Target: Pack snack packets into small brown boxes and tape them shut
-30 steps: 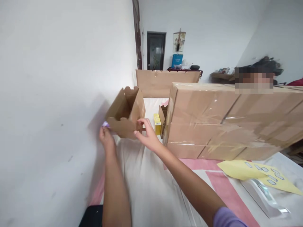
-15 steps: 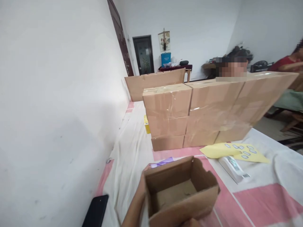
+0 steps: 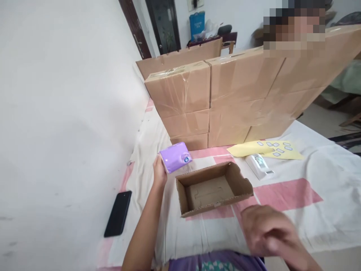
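Note:
My left hand [image 3: 159, 170] grips the left end of a purple soft tissue pack [image 3: 175, 157], held up beyond the left end of a cardboard box. The open-topped cardboard box [image 3: 214, 206] rests on the cloth-covered table in front of me. Its inside shows only bare brown board. To the lower right of the box, apart from it, is my right hand [image 3: 266, 229]. That hand is blurred, its fingers curled in, and nothing shows in them.
Taped cardboard boxes [image 3: 237, 82] form a wall across the table, with a person behind it. A yellow sheet [image 3: 282, 149] with stickers and a white device [image 3: 258, 166] lie to the right. A black phone [image 3: 117, 213] lies left, near the white wall [image 3: 56, 113].
The box now stands on the table, out of both hands. My left hand has raised the purple pack into clear view. My right hand has moved off the box to the right. The view has tipped down.

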{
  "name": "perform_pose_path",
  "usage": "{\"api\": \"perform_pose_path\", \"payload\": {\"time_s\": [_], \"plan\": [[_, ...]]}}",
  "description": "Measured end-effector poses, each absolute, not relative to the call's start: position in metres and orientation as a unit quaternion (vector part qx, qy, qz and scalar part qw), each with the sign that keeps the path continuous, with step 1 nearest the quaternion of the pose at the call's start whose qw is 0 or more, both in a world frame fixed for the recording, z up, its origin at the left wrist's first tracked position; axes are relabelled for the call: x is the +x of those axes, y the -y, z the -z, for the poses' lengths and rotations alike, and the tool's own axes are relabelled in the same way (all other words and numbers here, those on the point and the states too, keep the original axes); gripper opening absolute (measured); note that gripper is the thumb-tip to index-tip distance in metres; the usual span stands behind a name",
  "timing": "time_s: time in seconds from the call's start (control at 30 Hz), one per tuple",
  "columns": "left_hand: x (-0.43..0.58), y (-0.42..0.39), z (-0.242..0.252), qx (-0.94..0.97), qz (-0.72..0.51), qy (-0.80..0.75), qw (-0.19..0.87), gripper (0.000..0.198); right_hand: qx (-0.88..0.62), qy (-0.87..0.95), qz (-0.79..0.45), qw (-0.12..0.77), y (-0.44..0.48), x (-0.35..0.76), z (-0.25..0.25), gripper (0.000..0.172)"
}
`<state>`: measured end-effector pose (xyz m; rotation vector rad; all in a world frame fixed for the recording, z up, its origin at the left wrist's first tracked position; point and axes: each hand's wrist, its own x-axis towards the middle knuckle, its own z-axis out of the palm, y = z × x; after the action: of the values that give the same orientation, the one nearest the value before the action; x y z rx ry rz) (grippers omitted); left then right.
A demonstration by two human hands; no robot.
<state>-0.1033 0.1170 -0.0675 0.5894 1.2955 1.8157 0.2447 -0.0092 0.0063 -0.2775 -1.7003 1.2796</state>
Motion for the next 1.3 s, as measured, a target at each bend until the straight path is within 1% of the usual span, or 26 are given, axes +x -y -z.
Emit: {"api": "perform_pose_path", "payload": {"time_s": [0.07, 0.13, 0.17, 0.23, 0.27, 0.33, 0.37, 0.4, 0.43, 0.5, 0.53, 0.57, 0.63, 0.67, 0.7, 0.73, 0.8, 0.83, 0.87, 0.93, 1.03, 1.07, 1.1, 1.2, 1.23, 1.3], "plan": [[-0.116, -0.112, 0.038, 0.254, -0.753, -0.509, 0.332, 0.038, -0.086, 0.651, -0.518, 0.548, -0.006, 0.250, -0.024, 0.017], [-0.119, -0.102, 0.008, 0.289, -0.774, -0.497, 0.264, 0.037, -0.129, 0.642, -0.475, 0.587, -0.019, 0.247, -0.041, 0.013], [-0.116, -0.094, -0.006, 0.310, -0.782, -0.490, 0.229, 0.035, -0.166, 0.641, -0.464, 0.589, -0.025, 0.241, -0.050, 0.011], [-0.100, -0.074, -0.029, 0.352, -0.795, -0.474, 0.140, 0.033, -0.233, 0.636, -0.492, 0.548, -0.033, 0.224, -0.065, 0.008], [-0.087, -0.062, -0.036, 0.371, -0.800, -0.462, 0.088, 0.032, -0.249, 0.628, -0.531, 0.512, -0.037, 0.214, -0.071, 0.016], [-0.059, -0.038, -0.046, 0.411, -0.802, -0.433, -0.020, 0.032, -0.226, 0.596, -0.634, 0.439, -0.041, 0.192, -0.079, 0.047], [-0.045, -0.026, -0.048, 0.438, -0.794, -0.417, -0.058, 0.033, -0.199, 0.571, -0.680, 0.414, -0.043, 0.181, -0.080, 0.062], [-0.033, -0.016, -0.049, 0.483, -0.774, -0.401, -0.083, 0.033, -0.175, 0.545, -0.716, 0.399, -0.045, 0.172, -0.081, 0.072], [-0.024, -0.007, -0.050, 0.549, -0.734, -0.384, -0.107, 0.028, -0.159, 0.519, -0.743, 0.393, -0.047, 0.165, -0.080, 0.077], [-0.014, 0.006, -0.049, 0.703, -0.606, -0.339, -0.154, 0.022, -0.155, 0.482, -0.765, 0.399, -0.051, 0.159, -0.078, 0.075], [-0.014, 0.011, -0.048, 0.758, -0.542, -0.322, -0.168, 0.022, -0.165, 0.481, -0.757, 0.411, -0.054, 0.161, -0.077, 0.073], [-0.015, 0.016, -0.047, 0.790, -0.495, -0.314, -0.176, 0.025, -0.176, 0.498, -0.735, 0.425, -0.058, 0.165, -0.077, 0.072], [-0.021, 0.024, -0.041, 0.798, -0.472, -0.340, -0.160, 0.032, -0.195, 0.575, -0.658, 0.446, -0.070, 0.181, -0.079, 0.076], [-0.024, 0.029, -0.036, 0.796, -0.456, -0.371, -0.141, 0.038, -0.201, 0.624, -0.616, 0.437, -0.077, 0.190, -0.081, 0.080], [-0.027, 0.034, -0.031, 0.800, -0.422, -0.408, -0.120, 0.044, -0.201, 0.673, -0.585, 0.406, -0.085, 0.198, -0.084, 0.085], [-0.028, 0.039, -0.026, 0.809, -0.375, -0.442, -0.097, 0.046, -0.194, 0.716, -0.572, 0.350, -0.093, 0.205, -0.086, 0.089], [-0.029, 0.048, -0.016, 0.826, -0.279, -0.487, -0.053, 0.037, -0.157, 0.769, -0.582, 0.214, -0.108, 0.212, -0.091, 0.095], [-0.029, 0.052, -0.011, 0.829, -0.254, -0.496, -0.041, 0.029, -0.139, 0.781, -0.588, 0.155, -0.114, 0.213, -0.092, 0.096], [-0.028, 0.054, -0.007, 0.831, -0.250, -0.497, -0.036, 0.021, -0.135, 0.791, -0.584, 0.118, -0.119, 0.212, -0.094, 0.099], [-0.027, 0.056, -0.001, 0.830, -0.265, -0.490, -0.037, 0.014, -0.173, 0.821, -0.534, 0.105, -0.123, 0.208, -0.097, 0.107], [-0.027, 0.054, 0.001, 0.833, -0.274, -0.480, -0.036, 0.014, -0.253, 0.882, -0.379, 0.116, -0.116, 0.197, -0.100, 0.124], [-0.027, 0.053, 0.001, 0.834, -0.274, -0.477, -0.037, 0.014, -0.256, 0.906, -0.318, 0.110, -0.111, 0.192, -0.100, 0.124], [-0.027, 0.053, -0.001, 0.836, -0.272, -0.476, -0.038, 0.014, -0.252, 0.930, -0.251, 0.097, -0.105, 0.187, -0.098, 0.117], [-0.027, 0.052, -0.006, 0.837, -0.258, -0.481, -0.044, 0.014, -0.232, 0.971, -0.039, 0.048, -0.090, 0.170, -0.090, 0.080], [-0.028, 0.052, -0.007, 0.838, -0.252, -0.482, -0.047, 0.014, -0.227, 0.973, 0.017, 0.034, -0.087, 0.166, -0.086, 0.072], [-0.029, 0.052, -0.008, 0.842, -0.244, -0.479, -0.049, 0.014, -0.202, 0.976, 0.082, 0.007, -0.086, 0.160, -0.079, 0.070]]}}
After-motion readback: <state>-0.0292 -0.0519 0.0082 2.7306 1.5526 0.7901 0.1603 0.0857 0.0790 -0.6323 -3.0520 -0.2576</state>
